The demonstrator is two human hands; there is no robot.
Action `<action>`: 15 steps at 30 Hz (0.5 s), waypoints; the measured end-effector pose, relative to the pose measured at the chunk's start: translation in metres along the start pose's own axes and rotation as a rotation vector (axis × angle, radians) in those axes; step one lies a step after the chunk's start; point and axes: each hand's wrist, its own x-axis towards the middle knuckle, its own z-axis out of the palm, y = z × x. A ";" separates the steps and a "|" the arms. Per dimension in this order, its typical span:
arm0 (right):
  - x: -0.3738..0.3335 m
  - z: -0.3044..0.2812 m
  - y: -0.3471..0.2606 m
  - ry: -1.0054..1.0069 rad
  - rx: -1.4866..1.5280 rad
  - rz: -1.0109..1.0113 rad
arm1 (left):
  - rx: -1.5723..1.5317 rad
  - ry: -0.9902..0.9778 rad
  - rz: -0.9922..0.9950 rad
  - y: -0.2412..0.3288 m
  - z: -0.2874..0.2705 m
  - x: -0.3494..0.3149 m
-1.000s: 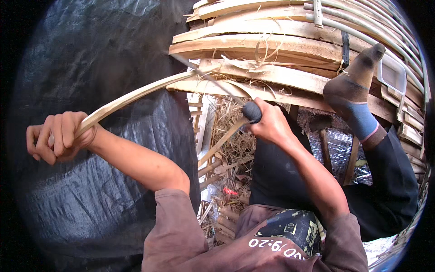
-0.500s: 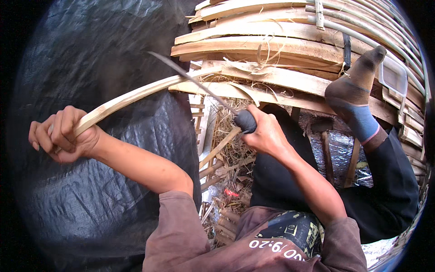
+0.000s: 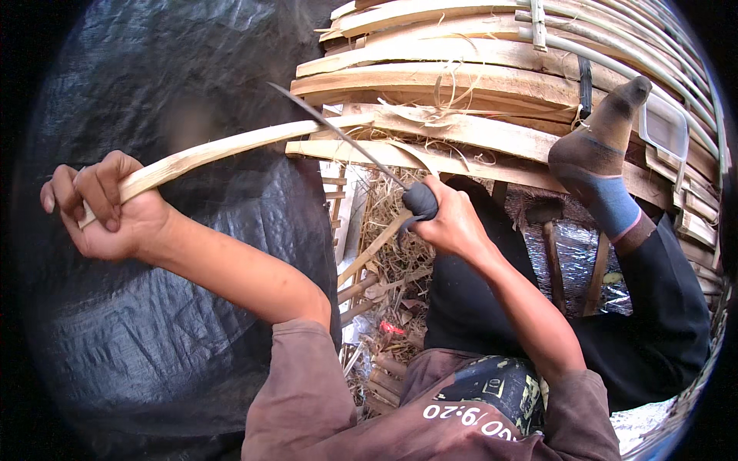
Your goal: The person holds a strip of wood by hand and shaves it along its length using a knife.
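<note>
On the left, my left hand point(image 3: 127, 206) is closed round the near end of a long pale wooden strip point(image 3: 231, 144). The strip slants up to the right, and its far end lies at the pile's edge. In my right hand point(image 3: 455, 219) is a knife, its dark wrapped handle point(image 3: 420, 200) inside my fist. Its long narrow blade point(image 3: 350, 141) points up and left, crossing over the strip near the far end. Whether the edge touches the strip I cannot tell.
Stacked pale wooden slats point(image 3: 446, 81) fill the upper right, with curled shavings on them. My socked foot point(image 3: 596, 150) rests there beside a clear plastic container point(image 3: 665, 131). Black sheeting point(image 3: 177, 323) covers the left. Shavings and straw point(image 3: 400, 261) lie between.
My left hand has moved up a little and turned, carrying the strip's near end with it. My right hand and the knife have shifted slightly to the right.
</note>
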 end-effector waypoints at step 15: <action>-0.007 0.006 0.035 0.059 -0.112 0.147 | 0.313 0.355 0.156 0.026 -0.042 -0.010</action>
